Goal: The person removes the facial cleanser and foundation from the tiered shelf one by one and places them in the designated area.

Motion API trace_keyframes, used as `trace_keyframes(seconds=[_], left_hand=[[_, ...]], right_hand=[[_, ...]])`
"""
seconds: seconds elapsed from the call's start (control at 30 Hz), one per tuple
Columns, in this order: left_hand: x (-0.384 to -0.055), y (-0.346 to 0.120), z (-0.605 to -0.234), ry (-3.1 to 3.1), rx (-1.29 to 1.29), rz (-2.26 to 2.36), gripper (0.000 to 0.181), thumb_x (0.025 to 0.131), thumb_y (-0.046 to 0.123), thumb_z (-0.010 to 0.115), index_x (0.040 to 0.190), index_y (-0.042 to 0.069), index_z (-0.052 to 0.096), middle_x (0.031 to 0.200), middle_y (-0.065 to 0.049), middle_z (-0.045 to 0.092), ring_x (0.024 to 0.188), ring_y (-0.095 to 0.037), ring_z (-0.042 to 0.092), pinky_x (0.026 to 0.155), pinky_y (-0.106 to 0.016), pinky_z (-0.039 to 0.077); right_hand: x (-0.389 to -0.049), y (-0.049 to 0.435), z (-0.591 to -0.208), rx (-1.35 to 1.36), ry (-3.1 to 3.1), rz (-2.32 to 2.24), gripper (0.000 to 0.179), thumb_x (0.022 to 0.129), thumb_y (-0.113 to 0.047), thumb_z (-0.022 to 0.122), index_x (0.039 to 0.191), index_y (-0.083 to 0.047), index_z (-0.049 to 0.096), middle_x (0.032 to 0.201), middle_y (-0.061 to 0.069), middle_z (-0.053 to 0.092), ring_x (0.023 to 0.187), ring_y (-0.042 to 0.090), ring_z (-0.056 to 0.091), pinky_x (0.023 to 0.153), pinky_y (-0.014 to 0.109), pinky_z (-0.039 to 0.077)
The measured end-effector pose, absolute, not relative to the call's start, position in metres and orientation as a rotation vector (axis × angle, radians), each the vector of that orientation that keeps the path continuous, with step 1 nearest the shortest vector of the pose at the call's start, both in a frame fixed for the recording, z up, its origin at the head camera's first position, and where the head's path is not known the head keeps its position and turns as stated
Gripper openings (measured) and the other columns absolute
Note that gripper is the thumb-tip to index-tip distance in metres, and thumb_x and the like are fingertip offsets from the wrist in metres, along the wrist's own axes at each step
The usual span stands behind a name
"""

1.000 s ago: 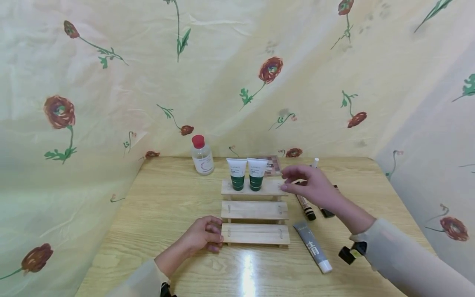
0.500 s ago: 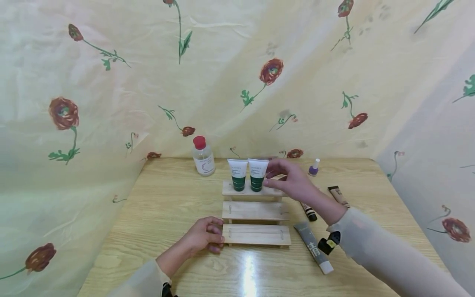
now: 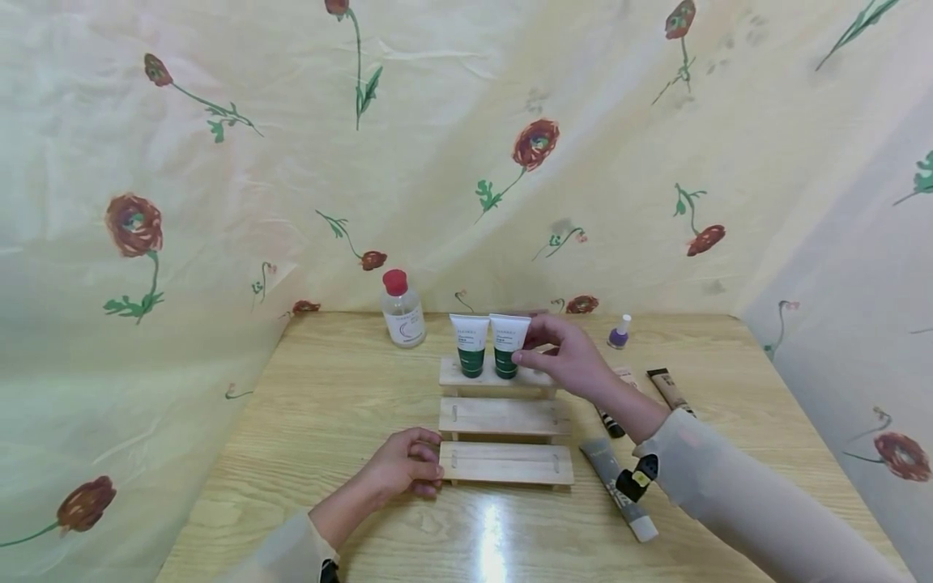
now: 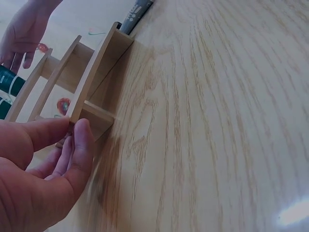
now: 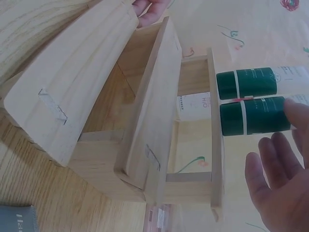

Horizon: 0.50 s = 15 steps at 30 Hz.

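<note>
A three-step wooden display rack [image 3: 503, 416] stands on the table. Two white-and-green squeeze tubes stand cap-down on its top step: the left tube [image 3: 470, 346] and the right tube [image 3: 508, 348]. My right hand [image 3: 564, 356] is at the right tube's side, thumb in front and fingers partly behind it. In the right wrist view, this tube [image 5: 256, 116] meets a fingertip while other fingers stay just below it. My left hand [image 3: 404, 463] pinches the left end of the bottom step, thumb above and fingers below, as the left wrist view shows at the rack's edge [image 4: 79, 104].
A clear bottle with a red cap [image 3: 403, 312] stands at the back left. Right of the rack lie a grey tube [image 3: 608, 478], a dark-capped tube [image 3: 612, 423] partly under the right arm, and a beige tube [image 3: 670, 390]. Purple nail polish [image 3: 619, 334] stands behind them.
My right hand has moved left from beside the rack's top step to the right tube, uncovering the nail polish. The left hand keeps its hold on the rack.
</note>
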<state>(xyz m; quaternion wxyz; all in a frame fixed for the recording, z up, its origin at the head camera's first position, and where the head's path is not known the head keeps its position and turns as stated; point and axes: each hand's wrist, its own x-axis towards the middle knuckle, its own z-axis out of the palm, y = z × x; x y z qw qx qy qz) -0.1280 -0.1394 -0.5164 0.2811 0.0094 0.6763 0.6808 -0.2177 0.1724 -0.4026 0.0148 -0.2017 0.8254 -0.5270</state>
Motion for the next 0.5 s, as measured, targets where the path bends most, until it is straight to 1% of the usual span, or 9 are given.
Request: trace_keyframes(seconds=[0.23, 0.5], left_hand=[[-0.1283, -0.1395, -0.5154, 1.817, 0.047, 1.835, 0.053, 0.090, -0.009, 0.071, 0.137, -0.008, 0.047, 0.096, -0.010, 0.060, 0.078, -0.025, 0.070, 0.071, -0.041, 0.067], [-0.1267, -0.1380, -0.5157, 1.822, 0.051, 1.826, 0.052, 0.089, -0.009, 0.070, 0.136, -0.008, 0.047, 0.095, -0.011, 0.060, 0.077, -0.025, 0.070, 0.071, -0.041, 0.067]], right_hand=[[-0.2194, 0.1718, -0.4042, -0.627, 2.565, -1.678, 0.024, 0.090, -0.015, 0.080, 0.112, -0.009, 0.070, 0.114, 0.010, 0.071, 0.102, 0.028, 0.069, 0.073, 0.032, 0.062], [-0.2202, 0.1742, -0.4108, -0.572, 2.593, -1.669, 0.026, 0.093, -0.020, 0.078, 0.114, -0.010, 0.068, 0.115, 0.009, 0.072, 0.103, 0.027, 0.070, 0.082, 0.033, 0.061]])
